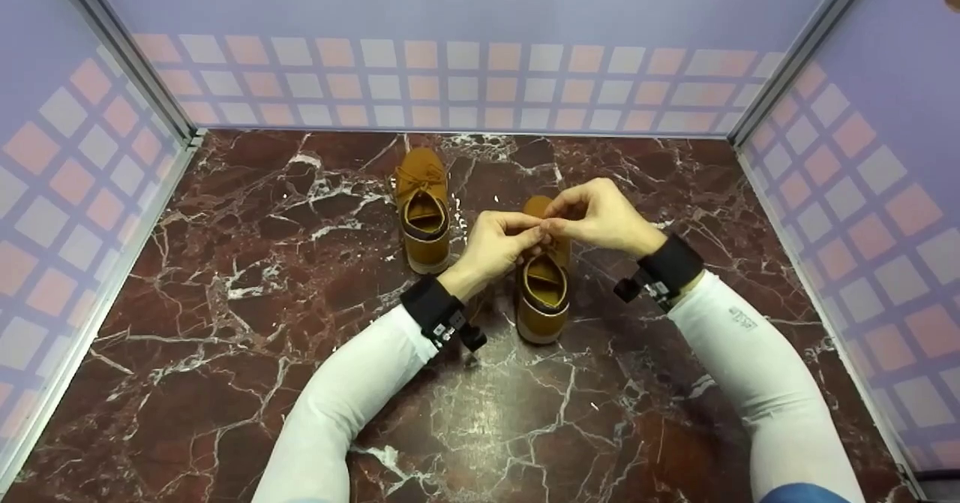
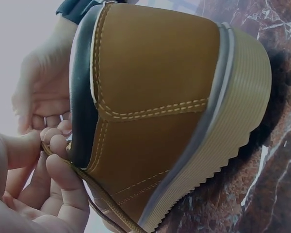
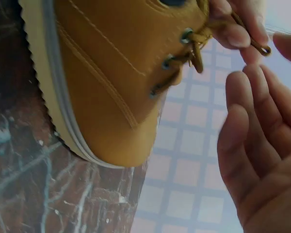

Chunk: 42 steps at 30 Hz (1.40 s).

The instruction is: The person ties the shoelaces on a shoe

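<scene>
Two tan lace-up shoes stand upright on the floor, toes away from me. Over the right shoe [image 1: 544, 308] both hands meet at the laces. My left hand [image 1: 495, 244] pinches the brown shoelace [image 2: 111, 206] between thumb and forefinger, other fingers loosely bent. From its fingertips a small lace loop [image 3: 265, 50] sticks out. My right hand [image 1: 604, 218] has thumb and forefinger together at that loop, its other fingers [image 3: 237, 92] curving below. In the right wrist view, lace runs through metal eyelets [image 3: 168, 61]. The hands cover part of the right shoe's toe in the head view.
The left shoe [image 1: 425, 248] stands a little farther back, its lace tied over the tongue. Dark red marble-patterned floor [image 1: 225, 353] lies beneath. Lilac panels with a checked band [image 1: 465, 75] enclose the back and both sides.
</scene>
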Available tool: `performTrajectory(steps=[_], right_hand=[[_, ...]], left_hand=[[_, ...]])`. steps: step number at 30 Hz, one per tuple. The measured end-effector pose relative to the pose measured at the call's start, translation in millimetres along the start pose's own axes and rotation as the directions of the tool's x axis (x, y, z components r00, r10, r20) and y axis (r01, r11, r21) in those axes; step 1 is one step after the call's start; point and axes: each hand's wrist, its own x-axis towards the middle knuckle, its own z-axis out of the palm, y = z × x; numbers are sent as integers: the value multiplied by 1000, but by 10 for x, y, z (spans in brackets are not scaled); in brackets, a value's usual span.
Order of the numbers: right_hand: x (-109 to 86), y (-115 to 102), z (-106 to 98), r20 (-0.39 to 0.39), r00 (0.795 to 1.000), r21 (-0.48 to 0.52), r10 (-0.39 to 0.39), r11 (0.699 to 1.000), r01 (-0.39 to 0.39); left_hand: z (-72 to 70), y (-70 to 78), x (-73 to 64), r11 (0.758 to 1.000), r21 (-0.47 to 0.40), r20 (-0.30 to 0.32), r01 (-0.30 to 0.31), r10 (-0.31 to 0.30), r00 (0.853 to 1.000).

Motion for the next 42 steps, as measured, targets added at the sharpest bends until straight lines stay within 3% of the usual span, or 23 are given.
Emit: performTrajectory(steps=[6, 12, 17, 22, 27, 29, 32, 35, 36, 38, 40, 42], right_hand=[[-61, -16, 29, -75, 994, -19, 84, 996, -85], [-70, -39, 33, -23, 985, 33, 170, 985, -169], [-58, -67, 66, -14, 986, 45, 167, 985, -166], [-53, -86, 115, -45, 990, 95, 132, 987, -127], [-67, -78, 147, -82, 991, 115, 109, 988, -99], [-69, -72, 143, -92, 990, 118, 104, 989, -93], [-76, -70, 134, -99, 990, 125, 105, 988, -93], [-82, -60, 133, -99, 989, 119, 108, 988, -96], [-82, -55, 135, -100, 989, 116, 108, 989, -96], [-78, -45, 141, -108, 989, 104, 104, 990, -93], [-68, -42, 145, -119, 988, 89, 95, 992, -84], [-59, -42, 149, -128, 988, 78, 86, 994, -77]], left_hand=[[29, 6, -3, 976, 197, -30, -92, 99, 995], [50, 26, -5, 925, 350, -66, -151, 185, 980], [61, 36, 4, 872, 451, -77, -188, 247, 966], [65, 28, 9, 869, 455, -67, -193, 250, 966], [-40, 73, 17, 859, 472, 48, -199, 200, 979], [-115, 110, 21, 840, 507, 72, -195, 185, 980], [-209, 147, 22, 758, 626, 83, -183, 168, 982], [-260, 133, 8, 608, 777, 104, -163, 132, 986], [-279, 64, 25, 558, 815, 115, -160, 116, 987], [-277, 36, 6, 481, 865, 125, -144, 71, 990], [-267, 10, -8, 438, 890, 128, -132, 38, 991], [-257, -7, -16, 415, 901, 128, -125, 21, 992]])
